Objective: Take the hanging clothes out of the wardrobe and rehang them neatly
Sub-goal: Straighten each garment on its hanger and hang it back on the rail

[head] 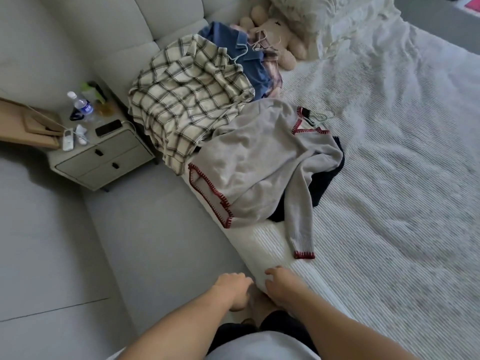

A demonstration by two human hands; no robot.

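Looking down from the head view: a bed (389,178) with a white ribbed cover, taken here as the landmark.
Left hand (232,285): held low just off the bed's near edge, fingers loosely curled downward, holding nothing.
Right hand (279,283): just beside the left hand, over the bed's near edge, fingers loosely bent and holding nothing; whether the fingertips touch the cover I cannot tell.
Grey sweater (259,165): lying spread on the bed near its left edge, red blanket stitching at the hem, collar and cuff, one sleeve trailing toward the hands; a dark garment (324,183) lies under it.
Pale hanger (322,116): its hook sticks out at the sweater's collar, on the bed.
Plaid shirt (187,100): cream with dark checks, heaped on the bed beyond the sweater, partly draped over the bed's left edge.
Blue garment (249,61): on the bed behind the plaid shirt, with a hanger hook on it.
Plush toy (275,40): at the head of the bed, beside a pillow (311,14).
Nightstand (101,154): on the floor just left of the bed, carrying a water bottle (80,105), a phone (108,127) and a remote (68,140).
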